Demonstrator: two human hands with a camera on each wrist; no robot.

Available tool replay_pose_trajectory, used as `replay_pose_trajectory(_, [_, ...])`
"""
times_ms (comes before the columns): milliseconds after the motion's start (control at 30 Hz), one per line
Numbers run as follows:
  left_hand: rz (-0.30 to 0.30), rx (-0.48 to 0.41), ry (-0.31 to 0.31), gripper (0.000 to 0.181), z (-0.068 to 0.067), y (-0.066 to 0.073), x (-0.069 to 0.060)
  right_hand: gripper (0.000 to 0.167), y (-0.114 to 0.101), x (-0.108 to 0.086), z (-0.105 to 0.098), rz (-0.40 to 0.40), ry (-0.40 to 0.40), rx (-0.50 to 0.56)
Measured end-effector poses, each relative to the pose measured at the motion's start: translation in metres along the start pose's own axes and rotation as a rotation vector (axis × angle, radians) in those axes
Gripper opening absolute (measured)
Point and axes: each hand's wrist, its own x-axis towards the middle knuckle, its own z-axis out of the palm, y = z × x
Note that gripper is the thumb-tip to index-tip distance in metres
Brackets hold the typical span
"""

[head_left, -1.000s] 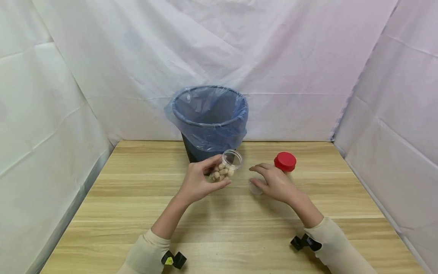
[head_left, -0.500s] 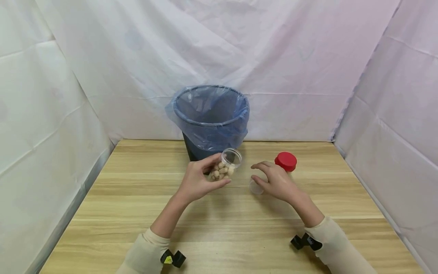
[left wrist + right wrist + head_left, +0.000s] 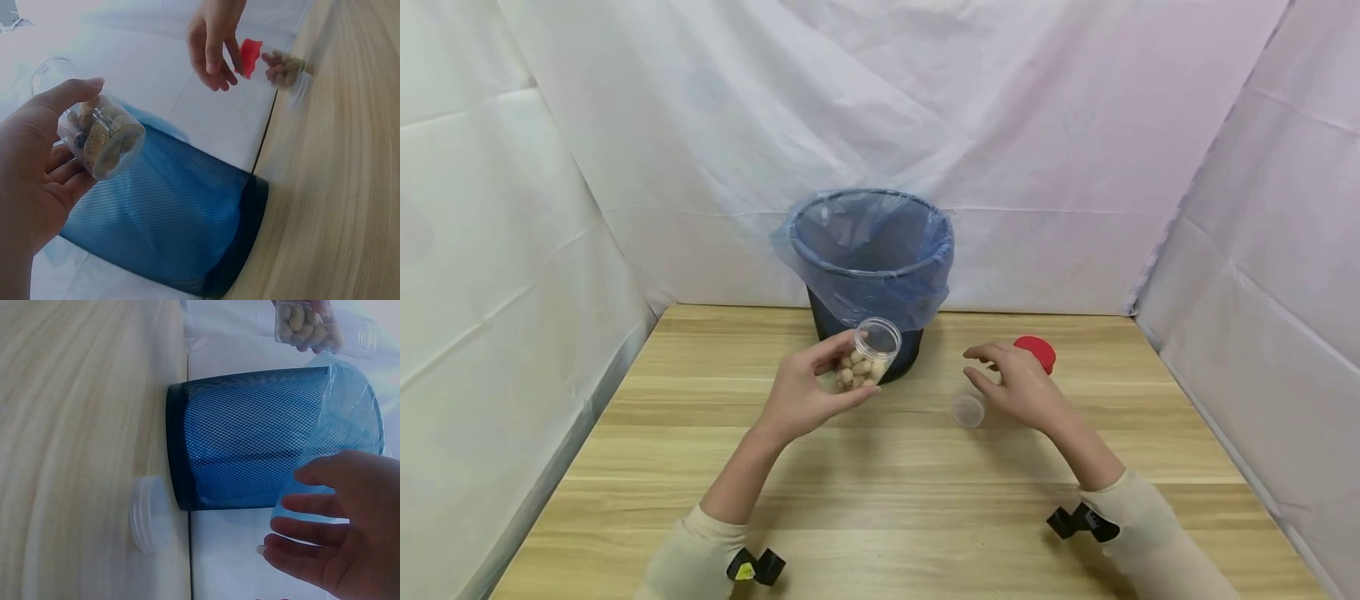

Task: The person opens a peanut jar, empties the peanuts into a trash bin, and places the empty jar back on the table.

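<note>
My left hand grips a clear, lidless jar between thumb and fingers, above the table in front of the bin. Tan nuts that look like unshelled peanuts sit inside it; its mouth tilts up and away. With fingers loosely bent, my right hand hovers holding nothing. Below its fingertips a translucent screw lid lies on the table, apart from the hand. Behind that hand, mostly hidden in the head view, is a second jar of nuts with a red lid.
A dark mesh waste bin stands at the table's back edge, lined with a blue plastic bag folded over its rim. White cloth hangs behind and on both sides. The tabletop is wood-grained.
My left hand has carried the jar to the left. The right hand has shifted slightly right and up, uncovering the translucent lid and hiding more of the red one.
</note>
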Motion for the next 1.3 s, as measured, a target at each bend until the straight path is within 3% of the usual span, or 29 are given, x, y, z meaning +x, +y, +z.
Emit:
replay_pose_trajectory(333, [-0.065,0.064,0.072,0.068,-0.036,-0.001,0.001,0.029,0.002,0.006,-0.014,0.006,0.012,0.028])
replay_pose_trajectory(500, [-0.094,0.086,0.097,0.068,-0.048,0.001,0.002,0.03,0.0,0.01,-0.022,0.027,-0.003,0.003])
replay_pose_trajectory(667, [-0.104,0.093,0.11,0.068,-0.052,0.0,0.002,0.032,-0.002,0.019,-0.034,0.05,-0.025,0.065])
replay_pose_trajectory(867, [-0.118,0.093,0.111,0.069,-0.055,0.0,0.0,0.03,-0.002,0.043,-0.054,0.055,-0.003,0.145])
replay_pose_trajectory(1067, [-0.134,0.104,0.118,0.07,-0.057,-0.001,-0.001,0.032,-0.007,0.072,-0.081,0.095,-0.023,0.145])
replay_pose_trajectory(1300, [-0.132,0.093,0.122,0.07,-0.057,-0.005,-0.003,0.032,-0.012,0.106,-0.104,0.058,-0.035,0.065])
